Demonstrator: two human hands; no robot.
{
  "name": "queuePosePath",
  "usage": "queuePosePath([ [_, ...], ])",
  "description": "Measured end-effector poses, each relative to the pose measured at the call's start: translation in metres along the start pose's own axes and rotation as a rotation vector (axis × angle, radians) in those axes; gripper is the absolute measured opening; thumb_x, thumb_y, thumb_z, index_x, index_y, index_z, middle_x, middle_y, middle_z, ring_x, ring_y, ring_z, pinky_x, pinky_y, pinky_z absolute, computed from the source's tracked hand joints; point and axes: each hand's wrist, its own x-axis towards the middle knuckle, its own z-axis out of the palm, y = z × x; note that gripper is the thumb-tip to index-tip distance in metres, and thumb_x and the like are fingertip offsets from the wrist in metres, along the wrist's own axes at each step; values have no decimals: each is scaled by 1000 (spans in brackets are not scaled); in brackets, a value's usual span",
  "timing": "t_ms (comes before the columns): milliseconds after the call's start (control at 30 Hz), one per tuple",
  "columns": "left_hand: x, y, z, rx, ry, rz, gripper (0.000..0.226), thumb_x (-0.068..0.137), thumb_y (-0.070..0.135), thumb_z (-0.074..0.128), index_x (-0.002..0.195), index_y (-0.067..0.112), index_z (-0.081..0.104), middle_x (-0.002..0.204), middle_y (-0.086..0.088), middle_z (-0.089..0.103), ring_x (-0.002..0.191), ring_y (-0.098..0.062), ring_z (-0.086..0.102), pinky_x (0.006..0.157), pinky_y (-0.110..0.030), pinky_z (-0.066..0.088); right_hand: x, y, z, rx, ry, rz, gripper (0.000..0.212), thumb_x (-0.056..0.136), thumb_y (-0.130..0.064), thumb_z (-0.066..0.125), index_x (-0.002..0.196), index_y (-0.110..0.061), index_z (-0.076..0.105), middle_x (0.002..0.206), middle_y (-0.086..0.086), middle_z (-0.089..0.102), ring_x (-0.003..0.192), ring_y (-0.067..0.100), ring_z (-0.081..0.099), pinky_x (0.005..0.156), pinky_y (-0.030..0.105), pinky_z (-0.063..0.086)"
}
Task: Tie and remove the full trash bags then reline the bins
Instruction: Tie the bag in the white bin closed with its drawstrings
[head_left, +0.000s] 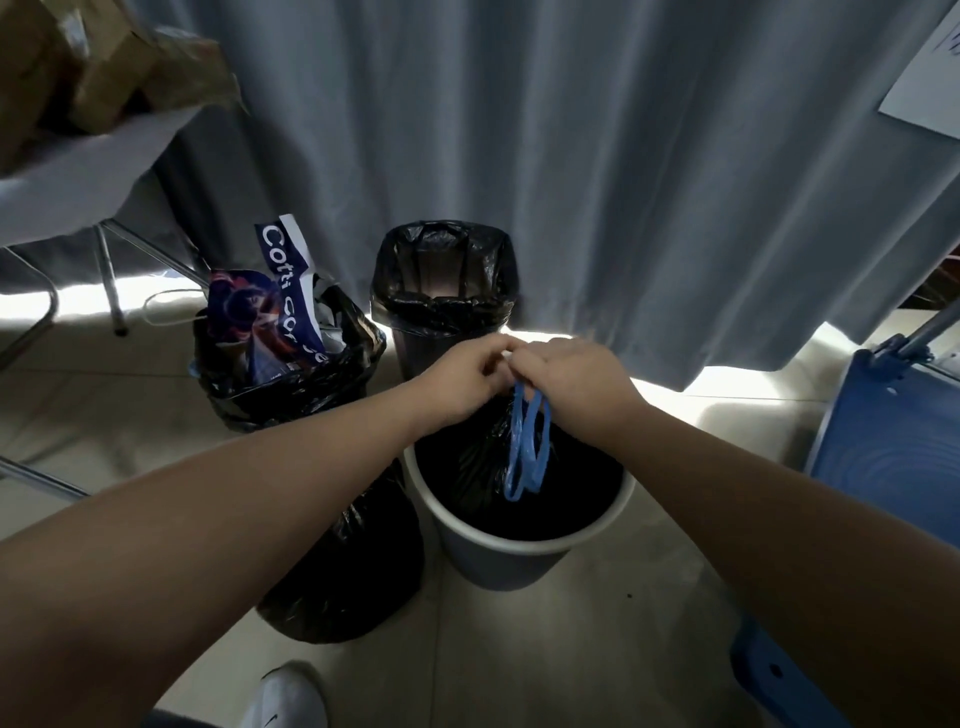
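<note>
A black trash bag (467, 457) sits gathered inside the near bin (519, 551), which has a white rim. Its blue drawstring (527, 447) hangs in loops from the bag's neck. My left hand (462, 376) and my right hand (571, 379) meet above the bin, both pinching the top of the drawstring at the bag's neck. Behind stands a second bin (410, 348) lined with an open black bag (444, 275). At the left, a full black bag (291, 384) holds a blue paper bag and other rubbish, and a tied black bag (348, 561) lies on the floor beside the near bin.
A grey curtain (571, 156) hangs behind the bins. A table (78, 171) with brown packages stands at the upper left on metal legs. Blue chairs (893, 457) stand at the right. My white shoe (288, 696) shows at the bottom.
</note>
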Motion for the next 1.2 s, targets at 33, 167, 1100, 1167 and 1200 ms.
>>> queuePosePath([
  [33,0,1,-1,41,-30,10,20,90,-2,53,106,6,63,93,-7,65,85,-7,58,79,-9,45,1,0,0,-20,11,-32,28,63,-6,72,80,-14,50,63,4,56,51,26,52,47,27,36],
  [167,0,2,-10,119,-131,-4,13,90,5,57,94,15,64,82,6,60,77,1,53,73,-4,40,2,2,-4,-22,64,8,14,81,-23,56,75,-12,51,60,3,54,49,25,52,52,25,28],
  [1100,3,2,-24,237,-124,-166,7,93,17,54,91,14,59,74,5,52,65,-6,45,57,-11,36,9,0,-4,1644,-135,996,31,99,-23,46,70,-13,47,70,8,60,38,8,40,46,20,32],
  [1167,5,0,-29,485,-126,-108,12,94,19,52,99,11,58,79,6,52,72,-8,47,57,-13,35,8,2,-3,1598,-172,1011,32,100,-23,43,69,-12,46,67,7,54,38,7,36,42,18,30],
  [1200,5,-1,-30,559,-136,-98,13,94,20,51,101,11,58,83,5,53,77,-11,49,60,-18,36,9,2,-2,1527,-213,1009,33,100,-23,44,69,-12,46,67,6,52,38,7,34,41,18,29],
])
